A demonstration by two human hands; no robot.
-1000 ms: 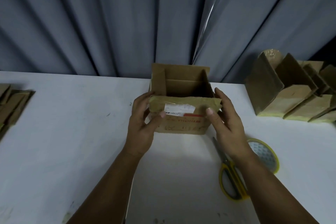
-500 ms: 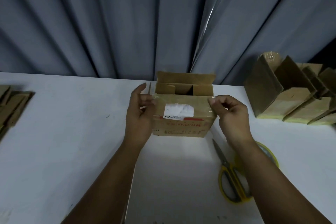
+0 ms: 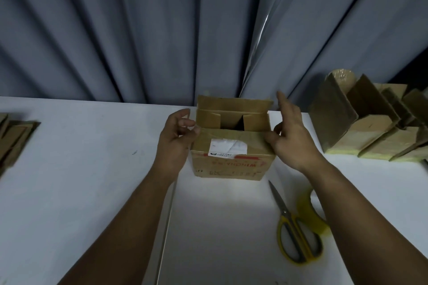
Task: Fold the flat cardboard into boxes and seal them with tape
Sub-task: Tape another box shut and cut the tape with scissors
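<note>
Cardboard box [image 3: 232, 146], one, stands mid-desk [image 3: 81, 180] with two short inner flaps folded in, the near flap down and the far flap upright. Left hand [image 3: 176, 140] curls against its left top corner, grip loose; right hand [image 3: 290, 139] thumbs the right corner, fingers spread open. Right of the box lie one pair of yellow scissors [image 3: 294, 236], one tape roll [image 3: 312, 210], and several folded boxes [image 3: 370, 122]; flat cardboard [image 3: 14, 139] lies far left.

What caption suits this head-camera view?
Two bare hands, left hand and right hand, fold flaps on a brown cardboard box.
</note>
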